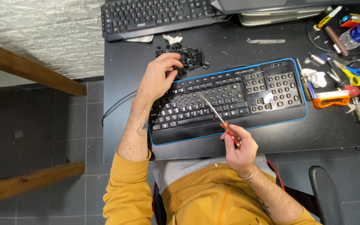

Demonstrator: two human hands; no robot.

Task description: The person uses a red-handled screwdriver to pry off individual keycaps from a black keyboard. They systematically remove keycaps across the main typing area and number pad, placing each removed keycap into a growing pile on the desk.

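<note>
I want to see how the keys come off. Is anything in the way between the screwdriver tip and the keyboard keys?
Nothing visible. The right hand holds the screwdriver, and its tip sits over the keys of the blue-edged keyboard. The left hand is off at the loose keycaps, clear of the tip.

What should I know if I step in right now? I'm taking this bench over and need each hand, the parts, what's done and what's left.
Left hand: at the pile of loose black keycaps behind the blue-edged keyboard; whether it grips a cap cannot be seen.
Right hand: holds a red-handled screwdriver, tip over the middle key rows.
Done: caps off the number pad and the block beside it, sockets bare.
Left: main letter rows and top row still carry caps.
Second keyboard sits behind; scissors and small tools lie to the right.
</note>
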